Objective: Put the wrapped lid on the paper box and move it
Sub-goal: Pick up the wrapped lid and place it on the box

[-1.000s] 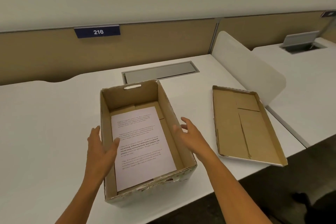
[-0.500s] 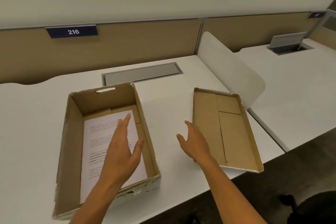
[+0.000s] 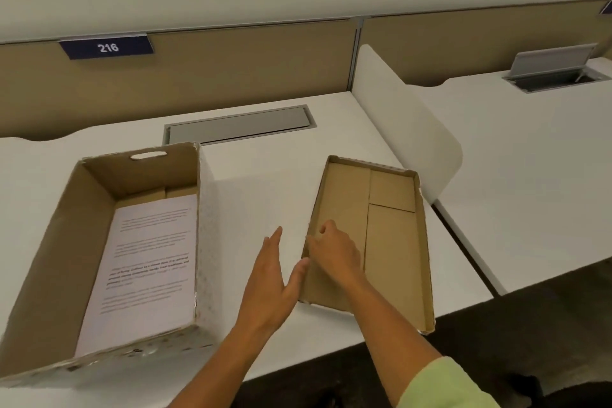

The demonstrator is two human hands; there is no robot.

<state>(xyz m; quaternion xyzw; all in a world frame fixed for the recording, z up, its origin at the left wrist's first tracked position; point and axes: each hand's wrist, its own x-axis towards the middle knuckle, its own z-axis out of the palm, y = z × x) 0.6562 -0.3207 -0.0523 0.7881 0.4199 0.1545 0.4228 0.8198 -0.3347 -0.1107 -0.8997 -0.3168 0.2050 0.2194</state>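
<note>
The lid (image 3: pixel 390 242) (inside up) is pinched at its left wall by the right hand (image 3: pixel 334 250); the left hand (image 3: pixel 270 288), spread and empty, should be set opposite before flipping.

I see the open paper box (image 3: pixel 109 248), printed sheet inside, well left of my hands, which meet the upturned brown lid (image 3: pixel 390 242) at its left rim.

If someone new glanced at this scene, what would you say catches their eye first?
Probably the two hands meeting at the near left edge of the upturned lid, which lies inside-up at the right of the white desk: the right hand reaches over that wall while the left hand is open beside it. Next, the open paper box at the left, with a printed sheet lying flat inside.
</note>
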